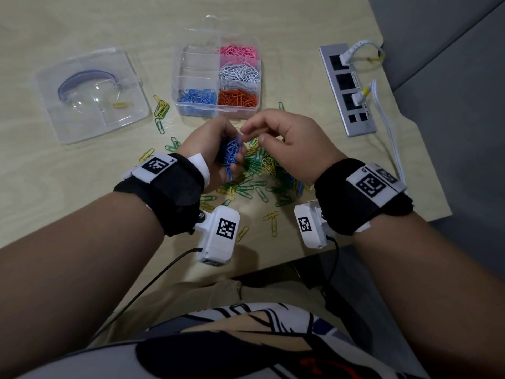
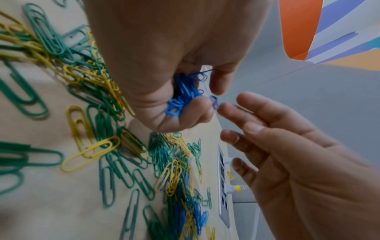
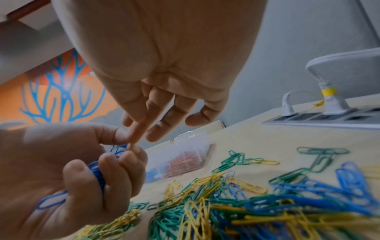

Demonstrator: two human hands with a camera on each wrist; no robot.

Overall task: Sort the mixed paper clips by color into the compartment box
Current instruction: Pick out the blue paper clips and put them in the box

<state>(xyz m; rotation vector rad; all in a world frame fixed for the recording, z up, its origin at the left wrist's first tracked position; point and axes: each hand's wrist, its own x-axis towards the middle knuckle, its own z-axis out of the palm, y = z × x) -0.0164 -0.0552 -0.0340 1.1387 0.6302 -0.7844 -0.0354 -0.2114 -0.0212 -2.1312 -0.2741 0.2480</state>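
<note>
Head view: left hand (image 1: 216, 149) grips blue clips (image 1: 231, 155) upright.

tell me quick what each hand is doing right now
Left hand: fingers curled round a bunch of blue paper clips.
Right hand: holds nothing, fingers relaxed, one fingertip at the blue bunch.

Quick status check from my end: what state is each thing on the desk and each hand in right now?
compartment box: open, four compartments filled, two bare
lid: off, lying left of the box
blue clips: bunched in the left hand
left hand: gripping the blue clips
right hand: fingers relaxed, fingertip at the bunch
mixed pile: green, yellow, blue, unsorted
power strip: two plugs inserted
</note>
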